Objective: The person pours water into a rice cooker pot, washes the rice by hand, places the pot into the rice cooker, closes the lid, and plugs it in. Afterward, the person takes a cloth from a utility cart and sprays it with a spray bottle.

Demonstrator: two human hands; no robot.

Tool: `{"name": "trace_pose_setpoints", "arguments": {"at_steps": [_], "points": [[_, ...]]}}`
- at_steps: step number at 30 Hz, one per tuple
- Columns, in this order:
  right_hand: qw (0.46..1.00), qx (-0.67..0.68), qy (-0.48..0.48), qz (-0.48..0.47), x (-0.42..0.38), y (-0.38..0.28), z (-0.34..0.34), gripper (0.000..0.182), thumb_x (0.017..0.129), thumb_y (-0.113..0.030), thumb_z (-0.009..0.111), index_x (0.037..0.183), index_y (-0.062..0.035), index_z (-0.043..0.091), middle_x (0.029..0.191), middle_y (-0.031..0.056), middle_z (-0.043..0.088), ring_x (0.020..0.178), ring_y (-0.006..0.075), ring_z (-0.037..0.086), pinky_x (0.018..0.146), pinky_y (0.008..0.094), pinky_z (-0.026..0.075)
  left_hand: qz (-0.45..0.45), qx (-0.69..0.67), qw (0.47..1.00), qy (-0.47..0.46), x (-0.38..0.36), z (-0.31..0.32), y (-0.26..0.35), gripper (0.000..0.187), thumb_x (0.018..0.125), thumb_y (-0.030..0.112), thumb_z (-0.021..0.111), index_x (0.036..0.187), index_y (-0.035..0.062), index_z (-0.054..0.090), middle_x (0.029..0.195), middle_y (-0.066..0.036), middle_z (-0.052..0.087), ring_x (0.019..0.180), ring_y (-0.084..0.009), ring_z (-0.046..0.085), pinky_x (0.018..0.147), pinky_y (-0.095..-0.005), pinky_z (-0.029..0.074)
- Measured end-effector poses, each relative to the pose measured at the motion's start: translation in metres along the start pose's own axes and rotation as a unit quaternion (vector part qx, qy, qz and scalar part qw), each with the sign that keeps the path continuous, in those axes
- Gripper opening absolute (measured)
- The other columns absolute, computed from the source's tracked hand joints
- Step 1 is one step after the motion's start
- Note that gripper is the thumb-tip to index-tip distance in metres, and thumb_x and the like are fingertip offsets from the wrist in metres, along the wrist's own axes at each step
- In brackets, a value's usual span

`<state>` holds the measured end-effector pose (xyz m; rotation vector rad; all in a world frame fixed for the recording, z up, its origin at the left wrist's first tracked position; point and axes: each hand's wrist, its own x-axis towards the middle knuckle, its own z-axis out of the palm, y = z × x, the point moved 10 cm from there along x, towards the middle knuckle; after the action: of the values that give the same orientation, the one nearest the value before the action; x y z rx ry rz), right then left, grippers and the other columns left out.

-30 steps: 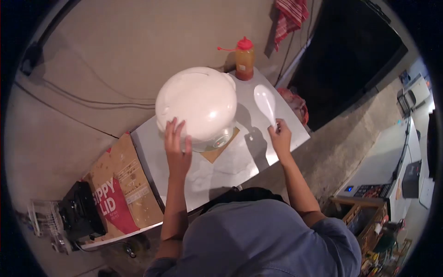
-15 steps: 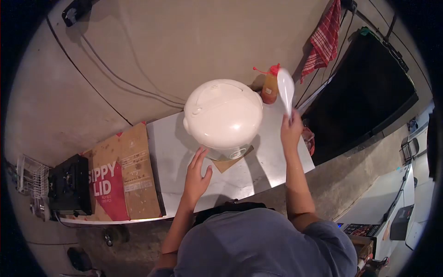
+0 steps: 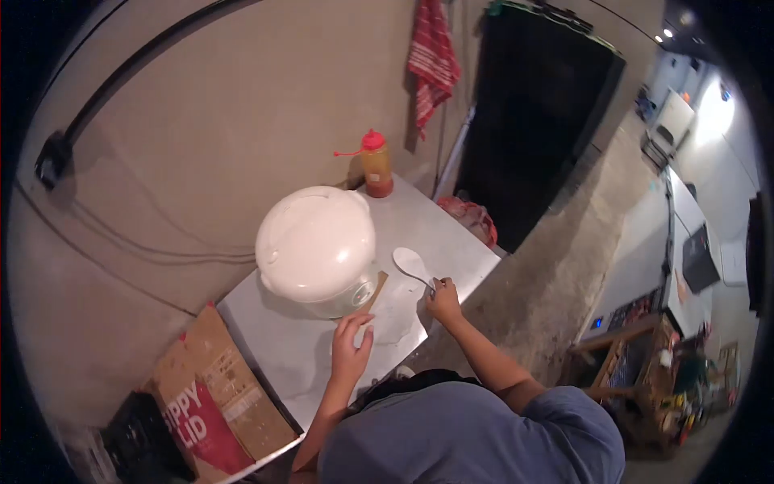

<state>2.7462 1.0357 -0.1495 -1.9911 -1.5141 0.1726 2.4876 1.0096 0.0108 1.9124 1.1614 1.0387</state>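
Note:
A white rice cooker [image 3: 316, 248] with its lid down stands on a steel table [image 3: 451, 234]. My right hand [image 3: 443, 303] grips the handle of a white rice paddle [image 3: 409, 262], whose blade lies low over the table just right of the cooker. My left hand [image 3: 351, 349] rests on the table in front of the cooker, fingers together, holding nothing.
An orange sauce bottle with a red cap [image 3: 376, 166] stands at the table's far corner. A brown cardboard box printed "SIPPY LID" [image 3: 210, 403] lies at the left end. A red striped towel [image 3: 432, 56] hangs on the wall. A dark doorway opens at the right.
My right hand has brought the paddle down from upright in the air to the table beside the cooker. My left hand left the cooker and dropped to the table. The view has swung.

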Motion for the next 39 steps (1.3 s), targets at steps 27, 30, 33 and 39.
{"name": "trace_pose_setpoints", "arguments": {"at_steps": [27, 30, 33, 39], "points": [[0.937, 0.131, 0.027, 0.323, -0.148, 0.307, -0.181, 0.022, 0.076, -0.018, 0.063, 0.087, 0.0013, 0.064, 0.079, 0.0171, 0.065, 0.075, 0.0221, 0.063, 0.070, 0.0334, 0.048, -0.016, -0.147, 0.939, -0.312, 0.022, 0.305, 0.093, 0.017, 0.083, 0.017, 0.062, 0.094, 0.0045, 0.066, 0.070, -0.005, 0.064, 0.064, -0.0097, 0.059, 0.060, -0.0241, 0.045], [0.954, 0.152, 0.038, 0.256, -0.104, 0.347, -0.219, 0.019, 0.080, -0.014, 0.060, 0.090, 0.0012, 0.063, 0.077, 0.0134, 0.065, 0.072, 0.0195, 0.062, 0.067, 0.0307, 0.048, -0.003, -0.160, 0.939, -0.304, 0.034, 0.361, 0.126, 0.019, 0.085, 0.017, 0.060, 0.097, 0.0034, 0.065, 0.070, -0.004, 0.063, 0.065, -0.0093, 0.058, 0.061, -0.0237, 0.046], [0.936, 0.233, 0.057, 0.259, -0.066, 0.384, -0.266, 0.014, 0.081, -0.010, 0.058, 0.091, -0.0014, 0.064, 0.076, 0.0076, 0.064, 0.070, 0.0139, 0.060, 0.063, 0.0267, 0.046, 0.020, -0.190, 0.921, -0.340, 0.049, 0.424, 0.171, 0.019, 0.085, 0.016, 0.059, 0.098, 0.0035, 0.063, 0.076, -0.006, 0.063, 0.068, -0.0131, 0.061, 0.062, -0.0250, 0.047], [0.915, 0.320, 0.087, 0.229, 0.003, 0.398, -0.363, 0.016, 0.082, -0.010, 0.058, 0.096, -0.0038, 0.063, 0.082, 0.0032, 0.063, 0.074, 0.0097, 0.057, 0.065, 0.0235, 0.045, 0.152, -0.172, 0.927, -0.296, 0.092, 0.504, 0.230, 0.020, 0.084, 0.014, 0.059, 0.102, 0.0057, 0.062, 0.097, -0.010, 0.059, 0.086, -0.0207, 0.060, 0.077, -0.0290, 0.046]]}}
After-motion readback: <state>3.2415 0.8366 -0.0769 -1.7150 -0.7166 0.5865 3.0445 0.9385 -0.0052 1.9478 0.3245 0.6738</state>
